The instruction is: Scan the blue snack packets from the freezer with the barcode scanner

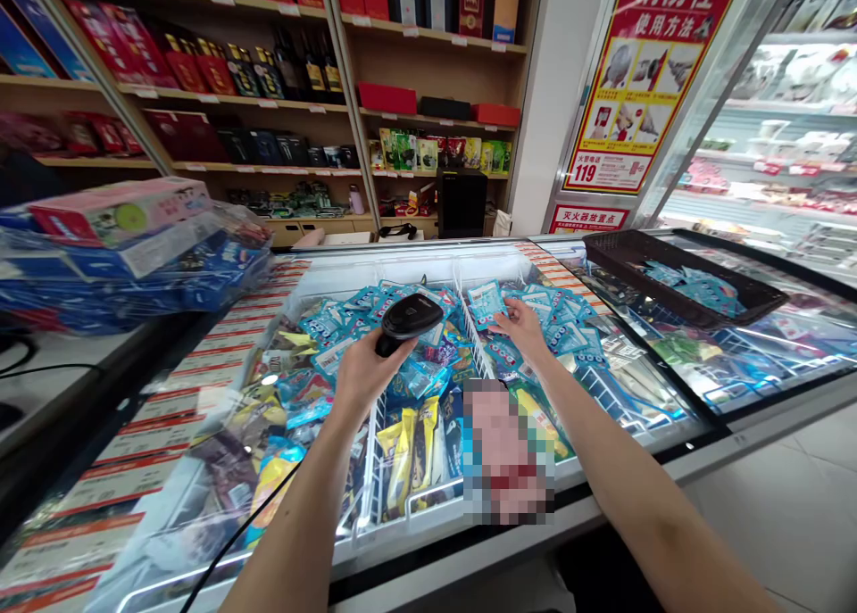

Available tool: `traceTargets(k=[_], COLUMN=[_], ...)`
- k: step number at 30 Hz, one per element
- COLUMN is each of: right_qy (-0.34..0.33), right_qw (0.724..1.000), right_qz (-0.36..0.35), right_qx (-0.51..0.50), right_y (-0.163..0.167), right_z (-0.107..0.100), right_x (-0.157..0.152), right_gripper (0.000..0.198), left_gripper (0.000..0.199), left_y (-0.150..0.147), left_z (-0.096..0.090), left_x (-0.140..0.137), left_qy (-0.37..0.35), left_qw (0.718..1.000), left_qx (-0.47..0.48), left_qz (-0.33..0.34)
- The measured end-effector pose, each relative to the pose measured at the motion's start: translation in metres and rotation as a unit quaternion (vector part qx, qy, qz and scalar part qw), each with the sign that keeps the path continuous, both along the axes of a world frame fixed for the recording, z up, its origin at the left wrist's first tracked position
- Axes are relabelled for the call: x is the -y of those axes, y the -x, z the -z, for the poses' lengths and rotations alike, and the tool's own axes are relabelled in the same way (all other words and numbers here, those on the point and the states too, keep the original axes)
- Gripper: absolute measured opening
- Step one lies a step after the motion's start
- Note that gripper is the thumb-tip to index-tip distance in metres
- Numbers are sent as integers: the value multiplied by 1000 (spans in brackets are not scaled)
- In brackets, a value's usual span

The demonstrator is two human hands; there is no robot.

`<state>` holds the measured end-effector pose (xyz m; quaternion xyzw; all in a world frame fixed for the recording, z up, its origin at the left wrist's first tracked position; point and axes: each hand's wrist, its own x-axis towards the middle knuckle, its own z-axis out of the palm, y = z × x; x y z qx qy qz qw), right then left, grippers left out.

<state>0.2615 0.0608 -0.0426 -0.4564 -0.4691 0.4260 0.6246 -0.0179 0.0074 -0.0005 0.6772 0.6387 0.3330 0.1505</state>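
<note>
My left hand (361,374) is wrapped round the grip of a black barcode scanner (413,313), whose head points to the right over the chest freezer (428,258). A light-blue packet (485,303) is pinched in the fingers of my right hand (526,329), beside the scanner and facing up. Beneath both hands, many similar blue packets (576,338) lie spread over wire baskets of wrapped ice creams (416,439). A black cord (249,519) runs down past my left forearm.
A dark plastic basket (595,245) with more blue packets stands on the freezer's right part. Plastic-wrapped boxes (127,238) are stacked at left. Price labels (180,403) line the glass. A pixelated pink item (505,443) lies near the front edge. Shelves (234,98) stand behind.
</note>
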Motion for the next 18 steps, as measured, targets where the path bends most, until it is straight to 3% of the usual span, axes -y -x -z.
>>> traceTargets(k=[7, 13, 18], right_qy=[-3, 33, 25], right_qw=[997, 994, 984], right_qz=[-55, -35, -32], right_qx=[56, 101, 171], right_y=[9, 10, 13], right_z=[2, 4, 5], right_x=[4, 6, 7], right_gripper=[33, 29, 26], left_gripper=[51, 52, 50], left_y=[-11, -20, -21], left_z=[5, 1, 1], left_x=[0, 5, 7], left_qy=[9, 31, 38], left_qw=[998, 994, 994], left_qx=[44, 89, 88], left_qz=[39, 55, 59])
